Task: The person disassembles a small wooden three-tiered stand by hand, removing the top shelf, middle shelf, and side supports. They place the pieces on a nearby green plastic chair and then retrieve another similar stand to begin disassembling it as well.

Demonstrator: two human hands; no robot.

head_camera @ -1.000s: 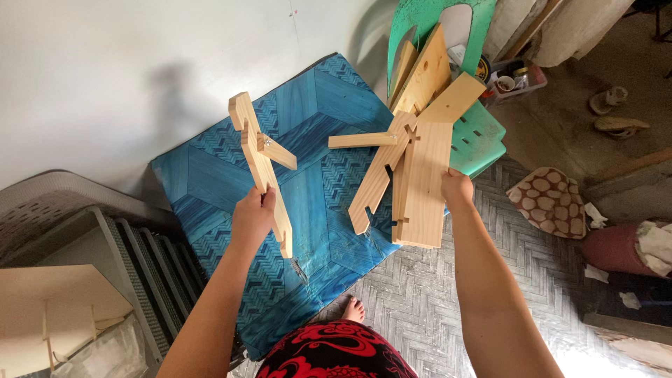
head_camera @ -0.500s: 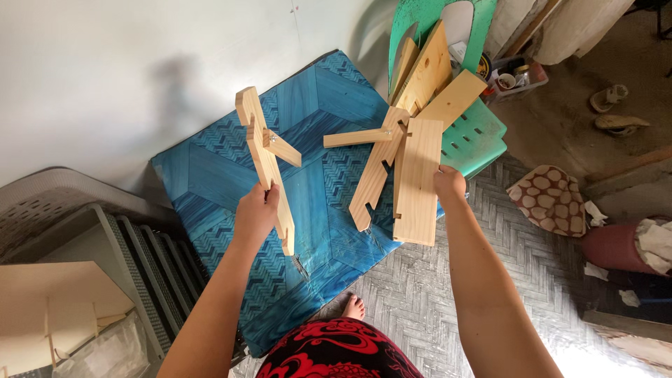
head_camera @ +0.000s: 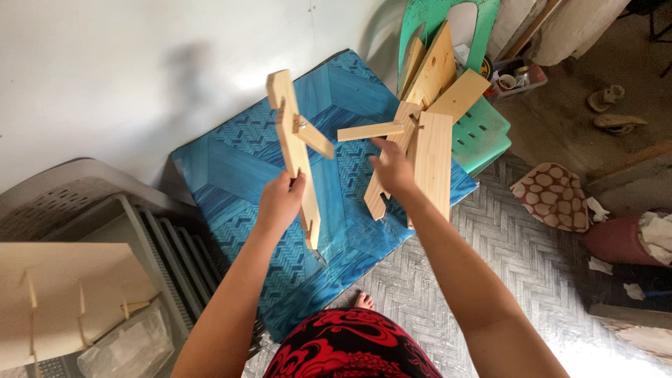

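From the head view I look down at a blue mat (head_camera: 231, 168) with a chevron weave lying on a grey herringbone floor (head_camera: 518, 259), its far edge against a pale wall (head_camera: 126, 63). My left hand (head_camera: 280, 203) is clamped round a slotted wooden cross-piece (head_camera: 297, 157), held upright over the middle of the mat, with a short arm jutting from it toward the right. My right hand (head_camera: 392, 168) has its fingers closed on a bigger wooden assembly (head_camera: 423, 140) of notched boards, which stands over the mat's right edge and leans back against a green plastic chair (head_camera: 483, 126). The two hands are apart, each on its own piece. Past the mat's left edge I see a grey plastic crate (head_camera: 91, 203) and a flat wooden panel (head_camera: 63, 294). Well off the right edge lie a spotted cushion (head_camera: 553, 199), a pair of sandals (head_camera: 612, 108) and some clutter by the wall
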